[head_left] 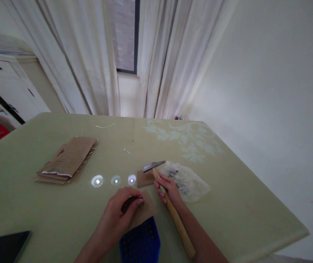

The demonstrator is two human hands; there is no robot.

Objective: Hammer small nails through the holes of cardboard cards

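Note:
My right hand [167, 189] is closed around the wooden handle of a hammer [173, 212], close to its metal head [153, 166]. The head hangs just above a small brown cardboard piece [143, 179]. My left hand [123, 212] is closed in a pinch on a small dark object I cannot make out, resting on a second brown cardboard piece [147, 212]. That piece lies partly over a blue perforated basket [141, 243] at the table's near edge.
A stack of perforated brown cardboard sheets [67, 160] lies at the left. A clear plastic bag [186, 180] sits right of the hammer. A dark phone [8, 246] lies at the near left corner. White curtains [91, 54] and a wall stand beyond the green table [227, 190].

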